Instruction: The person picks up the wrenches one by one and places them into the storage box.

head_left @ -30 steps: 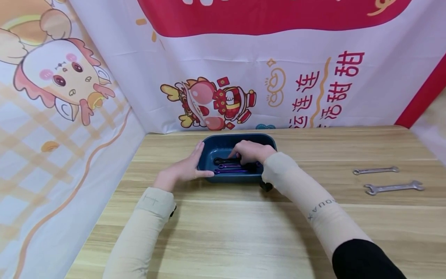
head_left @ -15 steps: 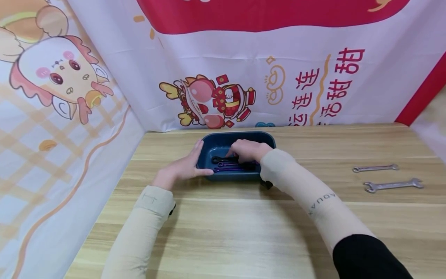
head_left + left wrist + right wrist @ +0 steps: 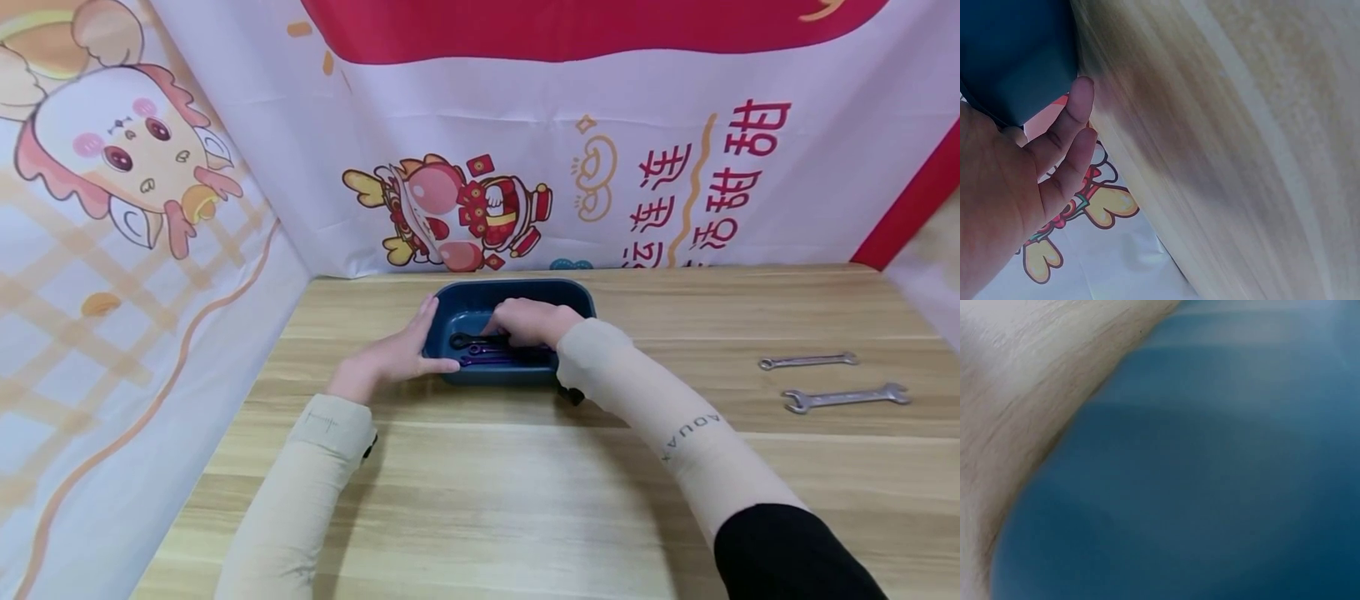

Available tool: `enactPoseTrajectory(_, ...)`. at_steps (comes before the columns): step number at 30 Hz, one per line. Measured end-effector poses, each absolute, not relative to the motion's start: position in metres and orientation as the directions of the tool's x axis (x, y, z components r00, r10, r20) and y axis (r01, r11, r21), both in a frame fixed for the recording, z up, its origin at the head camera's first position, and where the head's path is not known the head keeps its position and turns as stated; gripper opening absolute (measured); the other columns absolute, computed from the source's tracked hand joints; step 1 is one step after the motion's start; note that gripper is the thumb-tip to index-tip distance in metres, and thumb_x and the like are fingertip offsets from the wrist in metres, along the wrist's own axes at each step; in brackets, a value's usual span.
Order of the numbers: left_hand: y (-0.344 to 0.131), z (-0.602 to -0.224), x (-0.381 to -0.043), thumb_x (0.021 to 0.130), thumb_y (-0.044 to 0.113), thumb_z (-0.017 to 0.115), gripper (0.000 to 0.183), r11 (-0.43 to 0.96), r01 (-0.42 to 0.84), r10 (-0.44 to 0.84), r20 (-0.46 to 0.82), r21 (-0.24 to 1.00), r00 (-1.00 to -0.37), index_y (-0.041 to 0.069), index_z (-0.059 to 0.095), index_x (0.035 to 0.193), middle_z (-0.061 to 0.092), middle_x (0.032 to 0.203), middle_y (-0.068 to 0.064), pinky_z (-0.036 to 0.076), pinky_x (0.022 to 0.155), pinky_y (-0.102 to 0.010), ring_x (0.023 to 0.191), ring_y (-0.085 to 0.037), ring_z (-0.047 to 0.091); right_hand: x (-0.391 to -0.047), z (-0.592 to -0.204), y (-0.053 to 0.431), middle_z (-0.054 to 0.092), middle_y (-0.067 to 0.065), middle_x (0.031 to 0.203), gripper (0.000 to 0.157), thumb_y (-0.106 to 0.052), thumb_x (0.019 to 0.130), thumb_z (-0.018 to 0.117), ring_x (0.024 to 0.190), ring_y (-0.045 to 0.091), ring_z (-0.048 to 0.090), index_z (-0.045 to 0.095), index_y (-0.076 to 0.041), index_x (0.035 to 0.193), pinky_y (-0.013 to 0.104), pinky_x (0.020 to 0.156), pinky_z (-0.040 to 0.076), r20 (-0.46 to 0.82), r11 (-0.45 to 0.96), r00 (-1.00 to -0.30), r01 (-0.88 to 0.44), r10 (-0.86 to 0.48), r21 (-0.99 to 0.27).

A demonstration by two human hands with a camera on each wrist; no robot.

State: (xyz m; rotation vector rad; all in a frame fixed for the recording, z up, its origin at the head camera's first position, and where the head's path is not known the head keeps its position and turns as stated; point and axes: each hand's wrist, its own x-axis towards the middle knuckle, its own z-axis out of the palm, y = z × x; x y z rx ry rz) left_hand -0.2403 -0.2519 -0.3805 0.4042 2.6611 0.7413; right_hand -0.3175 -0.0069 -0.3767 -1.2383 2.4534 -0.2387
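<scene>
A dark blue plastic box (image 3: 517, 287) stands on the wooden table near its back edge. My left hand (image 3: 393, 354) rests against the box's left end, fingers along the outside and thumb at the near corner. In the left wrist view, the left hand's (image 3: 1004, 187) fingers lie fairly straight beside the wall. Inside the box, my right hand (image 3: 528, 321) holds a black combination wrench (image 3: 468, 340), its ring end sticking out leftward; the fingertips are hidden. Purple wrenches (image 3: 480, 360) lie just in front of it. Only blurred blue box wall (image 3: 1179, 475) fills most of the right wrist view.
To the right on the table (image 3: 480, 500) lie a small silver combination wrench (image 3: 807, 362) and a larger silver open-end wrench (image 3: 847, 398), roughly parallel. A printed cloth (image 3: 600, 167) hangs behind the table, and another covers the left side.
Inside the box, the black wrench has shifted slightly to the left along with my right hand. My left hand stays at the box's left end. The silver wrenches lie as before.
</scene>
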Motion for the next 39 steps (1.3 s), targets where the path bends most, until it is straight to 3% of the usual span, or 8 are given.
enactPoseTrajectory(14,-0.251,-0.379,-0.240,0.095,0.055,0.069,0.117,0.822,0.176,0.360,-0.254,0.542,-0.898,0.017,-0.018,0.162,-0.019,0.170,-0.006,0.015,0.123,-0.051,0.156,-0.031,0.002,-0.318,-0.376,-0.009,0.065,0.006,0.137,0.042,0.001,0.101,0.062,0.116,0.020,0.062,0.066,-0.017,0.139,0.042,0.110,0.046,-0.262,0.611,-0.552,-0.713,-0.792,-0.343)
enactPoseTrajectory(26,-0.250,-0.381,-0.238,0.095,0.054,0.069,0.117,0.836,0.176,0.349,-0.255,0.519,-0.902,0.015,-0.017,0.163,-0.019,0.170,-0.008,0.015,0.123,-0.051,0.156,-0.032,0.002,-0.317,-0.379,-0.006,0.062,0.008,0.141,0.044,-0.001,0.101,0.063,0.125,0.022,0.057,0.064,-0.016,0.142,0.041,0.111,0.044,-0.272,0.627,-0.565,-0.708,-0.779,-0.324)
enactPoseTrajectory(34,-0.250,-0.381,-0.237,0.095,0.053,0.069,0.116,0.833,0.181,0.355,-0.254,0.523,-0.900,0.015,-0.017,0.163,-0.019,0.170,-0.008,0.014,0.123,-0.053,0.156,-0.033,0.001,-0.319,-0.381,-0.001,0.063,0.008,0.133,0.046,-0.008,0.103,0.063,0.105,0.021,0.057,0.058,-0.018,0.148,0.039,0.106,0.048,-0.285,0.620,-0.551,-0.707,-0.785,-0.340)
enactPoseTrajectory(39,-0.249,-0.380,-0.237,0.095,0.053,0.070,0.117,0.829,0.171,0.349,-0.253,0.532,-0.902,0.016,-0.017,0.163,-0.019,0.170,-0.008,0.015,0.123,-0.053,0.156,-0.033,0.001,-0.318,-0.376,0.004,0.064,0.007,0.124,0.046,-0.010,0.103,0.063,0.101,0.021,0.056,0.058,-0.018,0.148,0.037,0.104,0.050,-0.263,0.603,-0.543,-0.724,-0.798,-0.336)
